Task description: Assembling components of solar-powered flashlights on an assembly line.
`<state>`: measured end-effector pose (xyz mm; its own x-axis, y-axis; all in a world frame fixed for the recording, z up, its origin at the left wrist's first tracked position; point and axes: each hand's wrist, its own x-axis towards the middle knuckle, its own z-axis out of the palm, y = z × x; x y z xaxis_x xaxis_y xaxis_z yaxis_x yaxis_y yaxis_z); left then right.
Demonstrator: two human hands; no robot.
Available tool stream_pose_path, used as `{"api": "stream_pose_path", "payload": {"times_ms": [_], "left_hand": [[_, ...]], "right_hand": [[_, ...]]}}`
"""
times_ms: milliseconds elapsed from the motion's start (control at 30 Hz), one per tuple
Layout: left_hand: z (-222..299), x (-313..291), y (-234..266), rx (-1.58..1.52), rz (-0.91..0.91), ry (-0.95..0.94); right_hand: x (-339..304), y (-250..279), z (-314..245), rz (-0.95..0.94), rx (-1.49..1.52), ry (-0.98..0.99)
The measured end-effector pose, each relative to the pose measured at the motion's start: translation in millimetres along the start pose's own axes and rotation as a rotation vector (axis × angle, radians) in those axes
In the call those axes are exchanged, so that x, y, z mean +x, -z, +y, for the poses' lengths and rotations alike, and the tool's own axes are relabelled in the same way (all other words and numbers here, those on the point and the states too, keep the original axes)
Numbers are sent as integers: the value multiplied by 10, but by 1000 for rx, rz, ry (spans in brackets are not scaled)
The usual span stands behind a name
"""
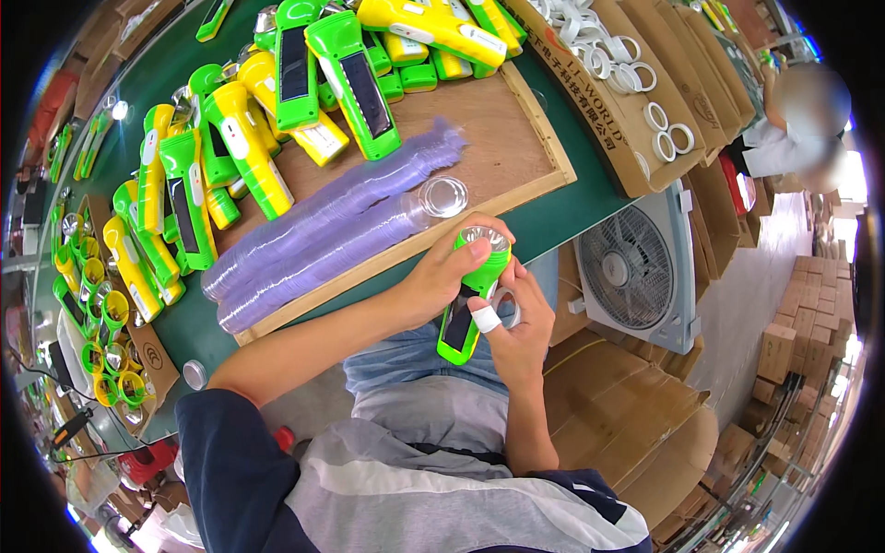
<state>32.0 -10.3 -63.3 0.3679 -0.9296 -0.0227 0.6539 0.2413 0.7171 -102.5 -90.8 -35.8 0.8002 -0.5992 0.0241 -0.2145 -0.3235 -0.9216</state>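
While flashlights (249, 143) lie heaped, a carton (586, 111) holds rings (590, 39).

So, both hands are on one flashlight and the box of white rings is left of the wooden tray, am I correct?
No: the head view shows the box of white rings right of the tray; the left hand and right hand are on one flashlight.

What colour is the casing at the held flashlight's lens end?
The flashlight is bright green around its lens end; the head view shows it best.
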Motion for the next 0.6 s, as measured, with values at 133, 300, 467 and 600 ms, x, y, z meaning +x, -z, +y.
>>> {"api": "stream_pose_path", "payload": {"times_ms": [133, 300, 467, 600], "left_hand": [[18, 9, -52, -20, 0, -12], [36, -23, -84, 90, -44, -7], [176, -111, -169, 325, -200, 179], [166, -92, -179, 276, -203, 121]], "right_hand": [[5, 6, -67, -15, 95, -27], [73, 427, 177, 164, 664, 131], [303, 360, -102, 202, 739, 219], [385, 276, -17, 104, 731, 251]]}}
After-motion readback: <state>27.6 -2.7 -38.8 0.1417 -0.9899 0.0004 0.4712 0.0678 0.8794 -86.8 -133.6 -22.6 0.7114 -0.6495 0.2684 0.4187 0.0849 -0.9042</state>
